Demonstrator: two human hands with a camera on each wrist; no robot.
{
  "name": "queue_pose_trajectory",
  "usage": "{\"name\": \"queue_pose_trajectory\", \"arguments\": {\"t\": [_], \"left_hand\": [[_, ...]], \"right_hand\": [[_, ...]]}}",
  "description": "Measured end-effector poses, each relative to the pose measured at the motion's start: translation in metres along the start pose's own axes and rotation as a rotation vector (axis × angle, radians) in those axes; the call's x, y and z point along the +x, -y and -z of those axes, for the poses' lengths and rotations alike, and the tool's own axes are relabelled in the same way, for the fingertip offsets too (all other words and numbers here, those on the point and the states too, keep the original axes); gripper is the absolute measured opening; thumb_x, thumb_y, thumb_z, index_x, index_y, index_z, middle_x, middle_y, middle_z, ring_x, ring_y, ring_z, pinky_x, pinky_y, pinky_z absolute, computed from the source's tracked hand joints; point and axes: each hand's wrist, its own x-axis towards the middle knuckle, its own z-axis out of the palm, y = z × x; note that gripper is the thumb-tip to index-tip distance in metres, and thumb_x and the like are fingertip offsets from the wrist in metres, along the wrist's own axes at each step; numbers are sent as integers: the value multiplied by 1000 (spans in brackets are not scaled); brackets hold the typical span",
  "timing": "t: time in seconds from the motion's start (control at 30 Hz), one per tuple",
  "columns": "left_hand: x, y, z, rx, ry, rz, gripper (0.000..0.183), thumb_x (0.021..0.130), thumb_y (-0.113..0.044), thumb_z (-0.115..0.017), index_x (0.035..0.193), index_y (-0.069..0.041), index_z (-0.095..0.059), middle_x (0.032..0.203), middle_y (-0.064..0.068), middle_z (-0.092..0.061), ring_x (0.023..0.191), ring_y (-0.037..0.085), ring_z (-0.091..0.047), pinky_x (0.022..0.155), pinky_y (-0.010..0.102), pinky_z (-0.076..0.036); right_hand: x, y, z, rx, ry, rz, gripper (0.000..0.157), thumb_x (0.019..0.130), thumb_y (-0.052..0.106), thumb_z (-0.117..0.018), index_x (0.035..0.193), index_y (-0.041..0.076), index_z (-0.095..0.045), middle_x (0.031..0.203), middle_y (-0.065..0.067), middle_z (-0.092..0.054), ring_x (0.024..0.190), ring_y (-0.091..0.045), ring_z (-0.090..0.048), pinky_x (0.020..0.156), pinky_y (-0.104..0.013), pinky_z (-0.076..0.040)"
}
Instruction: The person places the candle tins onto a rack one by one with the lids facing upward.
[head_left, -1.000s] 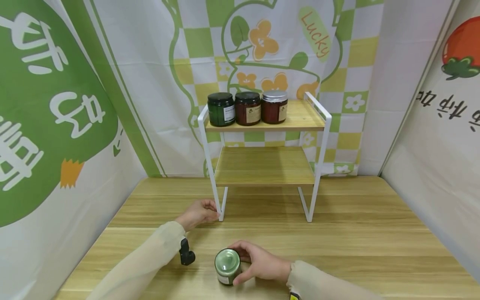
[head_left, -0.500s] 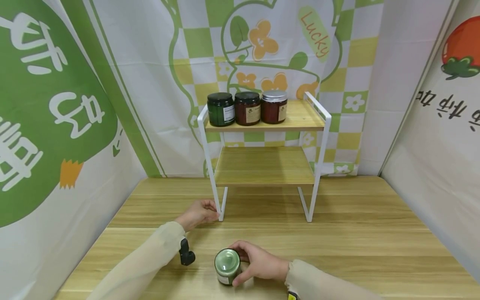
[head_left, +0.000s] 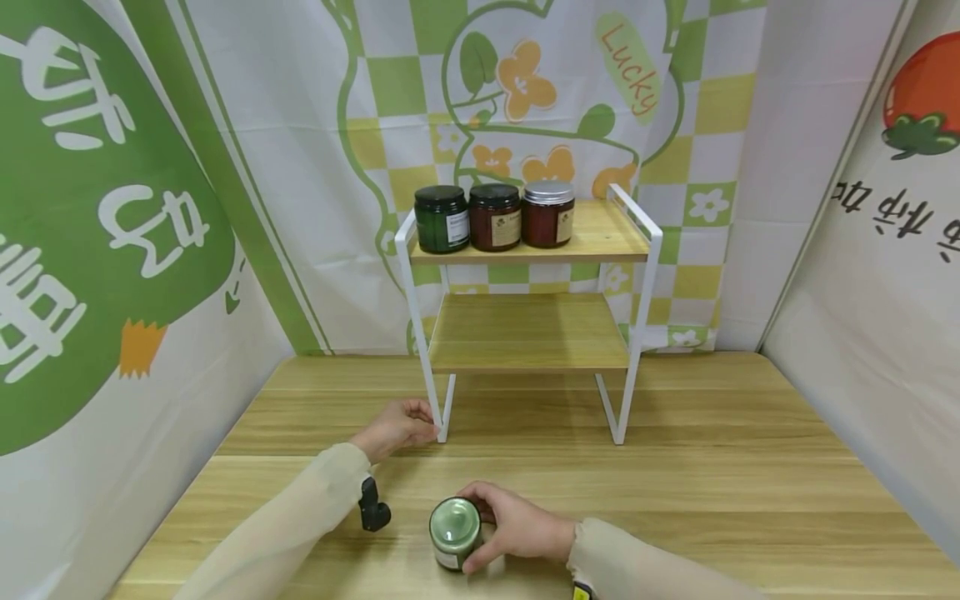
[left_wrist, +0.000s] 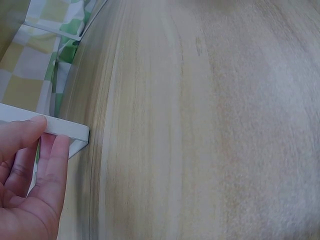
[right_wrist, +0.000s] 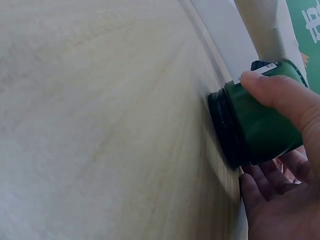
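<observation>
In the head view a green glass jar [head_left: 455,527] stands upside down on the table, its clear base facing up. My right hand [head_left: 521,527] grips it from the right, fingers behind and thumb in front. The right wrist view shows the jar's black lid [right_wrist: 222,130] against the wood and the thumb [right_wrist: 272,90] across the green side. At the rack's front left foot, my left hand [head_left: 397,429] pinches the white metal leg [left_wrist: 67,128] between thumb and fingers. The two-tier rack [head_left: 528,333] stands upright with wooden shelves.
On the top shelf, at its left, stand a green jar with a black lid [head_left: 441,221], a brown jar with a black lid [head_left: 495,221] and a brown jar with a silver lid [head_left: 549,217]. Printed cloth [head_left: 585,83] hangs behind the wooden table [head_left: 720,483].
</observation>
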Motion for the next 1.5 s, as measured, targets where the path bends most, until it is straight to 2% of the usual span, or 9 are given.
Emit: {"name": "queue_pose_trajectory", "arguments": {"t": [0.73, 1.2, 1.5], "left_hand": [[2, -1, 1, 6, 12, -1, 12, 89, 8, -61, 90, -3, -56, 86, 4, -62, 85, 17, -65, 84, 30, -56], [2, -1, 1, 3, 16, -1, 11, 89, 8, -60, 91, -3, -56, 86, 4, -61, 86, 18, -65, 82, 29, -56], [0, -2, 0, 24, 14, 1, 11, 90, 8, -59, 93, -2, -56, 88, 4, -62, 87, 18, -65, 84, 32, -56]], "right_hand": [[2, 0, 0, -38, 10, -2, 62, 69, -6, -83, 120, 9, -51, 117, 4, -58, 111, -4, -55, 100, -16, -39], [3, 0, 0, -35, 13, -12, 60, 69, -6, -82, 119, 9, -52, 116, 5, -59, 110, -4, -55, 100, -17, -40], [3, -1, 0, -25, 14, -20, 59, 70, -6, -82, 118, 10, -52, 115, 5, -60, 110, -4, -56, 99, -16, -40]]}}
